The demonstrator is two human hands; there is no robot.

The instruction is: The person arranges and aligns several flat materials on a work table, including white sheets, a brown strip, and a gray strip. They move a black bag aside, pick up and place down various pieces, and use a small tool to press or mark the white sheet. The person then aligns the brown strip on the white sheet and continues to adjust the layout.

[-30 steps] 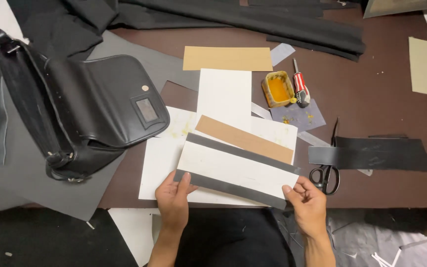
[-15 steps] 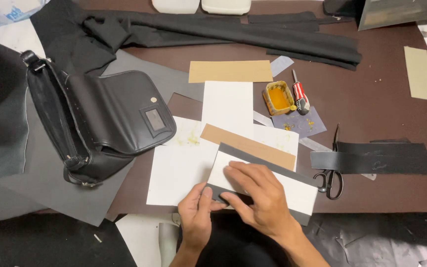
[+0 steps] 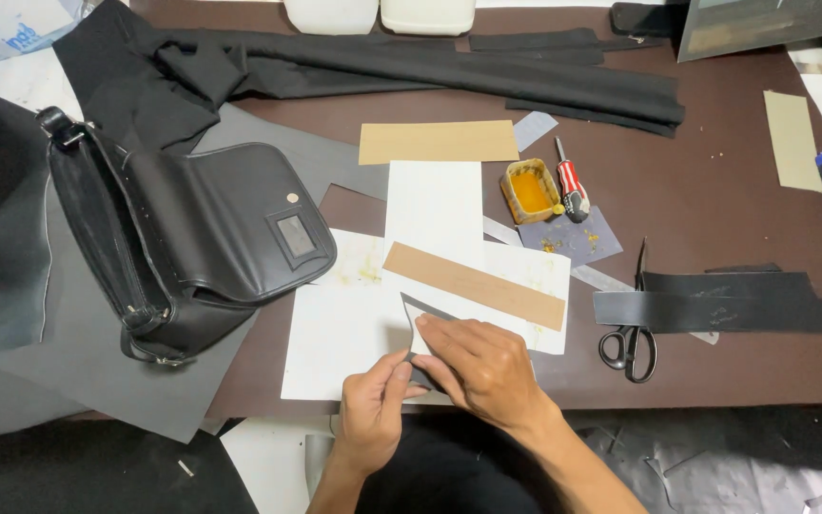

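Dark-edged white panel [image 3: 418, 328] under flat, spread right hand [image 3: 482, 366]; left hand [image 3: 373, 409] pinching its near edge.

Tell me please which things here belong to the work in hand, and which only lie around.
In hand: left hand and right hand pressing the white-and-dark piece; white sheet under it.

Lying about: black bag, scissors, glue tin, screwdriver, black strips.
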